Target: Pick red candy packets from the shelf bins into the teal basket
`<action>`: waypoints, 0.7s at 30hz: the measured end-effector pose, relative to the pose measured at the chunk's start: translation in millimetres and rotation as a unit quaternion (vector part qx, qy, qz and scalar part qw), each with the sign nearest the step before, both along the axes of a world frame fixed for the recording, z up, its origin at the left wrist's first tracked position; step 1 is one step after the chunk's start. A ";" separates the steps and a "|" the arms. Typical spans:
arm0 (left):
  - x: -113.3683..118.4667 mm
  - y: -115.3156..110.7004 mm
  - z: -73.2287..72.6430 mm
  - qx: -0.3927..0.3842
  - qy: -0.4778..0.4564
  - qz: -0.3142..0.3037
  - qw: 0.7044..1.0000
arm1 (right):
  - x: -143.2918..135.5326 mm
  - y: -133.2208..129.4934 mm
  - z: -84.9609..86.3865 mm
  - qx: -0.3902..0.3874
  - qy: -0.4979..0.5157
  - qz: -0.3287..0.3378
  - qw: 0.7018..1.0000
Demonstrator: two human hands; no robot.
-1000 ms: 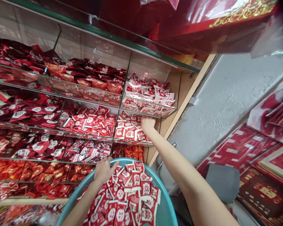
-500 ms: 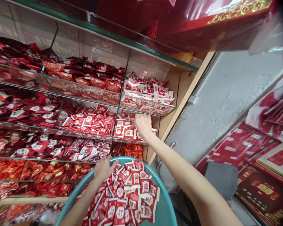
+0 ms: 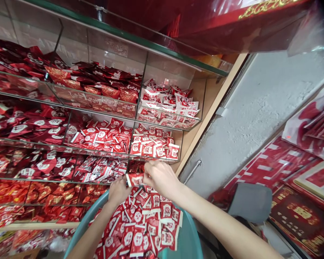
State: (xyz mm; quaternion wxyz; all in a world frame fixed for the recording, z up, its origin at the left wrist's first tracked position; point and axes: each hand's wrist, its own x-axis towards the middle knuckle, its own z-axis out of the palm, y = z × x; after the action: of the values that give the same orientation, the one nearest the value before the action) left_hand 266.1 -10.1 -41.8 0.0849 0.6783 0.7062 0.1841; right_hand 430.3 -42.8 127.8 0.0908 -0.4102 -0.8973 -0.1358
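Observation:
A candy packet, small, red and white, is pinched in the fingers of my right hand above the far side of a teal tub. My left hand is curled over the tub's far-left rim, its fingertips partly hidden. The left end of the packet is right by my left thumb; whether they touch I cannot tell. Inside the tub lies a heap of similar red and white packets. Just beyond my right hand is a shelf compartment of matching packets.
Glass-fronted shelves with dividers hold many red, maroon and orange packets. A glass shelf edge crosses above. At right are a grey wall, a grey stool and red boxes.
My right hand has come down and toward me from the shelf compartment to above the tub, a packet now showing in its fingers. My left hand stays at the rim.

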 end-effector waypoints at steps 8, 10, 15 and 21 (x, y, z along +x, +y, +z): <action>2.1 -1.0 2.9 0.010 -0.003 0.001 1.000 | 36.5 24.2 -68.0 -0.141 -0.022 0.005 0.990; 2.6 -1.2 3.9 0.007 -0.005 0.001 1.000 | 40.6 30.9 -77.9 -0.161 -0.003 -0.005 0.987; 1.9 -0.6 2.8 0.011 -0.006 0.005 1.000 | 43.6 44.7 -92.2 -0.179 0.013 -0.008 0.984; 1.6 0.0 1.2 0.008 0.004 0.007 1.000 | 46.9 57.4 -87.1 -0.175 0.020 0.007 0.984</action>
State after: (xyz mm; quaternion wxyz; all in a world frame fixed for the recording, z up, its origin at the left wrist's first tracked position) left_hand 267.6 -10.1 -40.7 0.0749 0.6747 0.7099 0.1877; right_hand 477.2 14.5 40.7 0.0369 -0.4159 -0.9081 0.0322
